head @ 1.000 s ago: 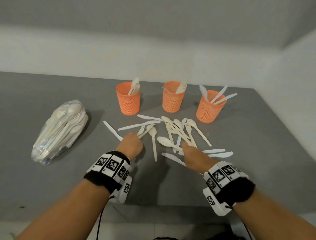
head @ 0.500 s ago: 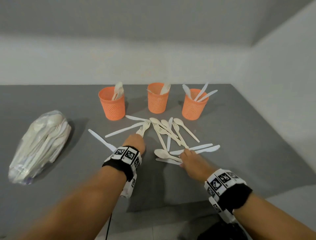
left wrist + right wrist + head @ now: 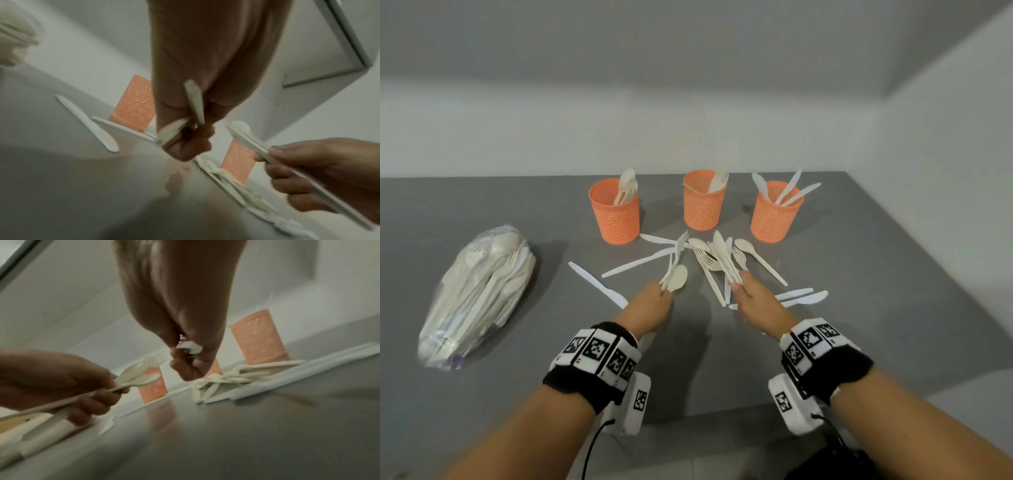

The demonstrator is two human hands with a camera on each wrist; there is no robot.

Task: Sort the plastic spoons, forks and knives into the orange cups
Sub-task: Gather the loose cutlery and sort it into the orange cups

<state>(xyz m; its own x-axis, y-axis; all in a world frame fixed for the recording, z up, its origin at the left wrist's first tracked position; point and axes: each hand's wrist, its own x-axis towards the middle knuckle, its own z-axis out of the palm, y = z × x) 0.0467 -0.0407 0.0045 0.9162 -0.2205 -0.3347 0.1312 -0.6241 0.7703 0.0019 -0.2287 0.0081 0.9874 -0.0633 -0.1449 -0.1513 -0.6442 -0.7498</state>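
Note:
Three orange mesh cups stand in a row: the left cup (image 3: 614, 216) holds spoons, the middle cup (image 3: 703, 202) forks, the right cup (image 3: 774, 216) knives. My left hand (image 3: 662, 291) grips a spoon (image 3: 677, 278) together with a fork (image 3: 678, 241), lifted off the table in front of the left cup. My right hand (image 3: 736, 286) pinches a small bundle of cutlery (image 3: 722, 255), a knife and a spoon among them, over the loose pile (image 3: 709, 270). In the left wrist view curled fingers (image 3: 185, 142) clamp the handles (image 3: 194, 100).
A clear bag of spare cutlery (image 3: 479, 294) lies at the table's left. Loose knives lie left of my hand (image 3: 599, 284) and to the right (image 3: 803, 298); a lone spoon (image 3: 760, 260) lies before the right cup. White walls close off the back and right.
Both hands have closed on cutlery and raised it from the table: the left took the spoon and fork, the right took pieces from the pile. The head view has tilted upward.

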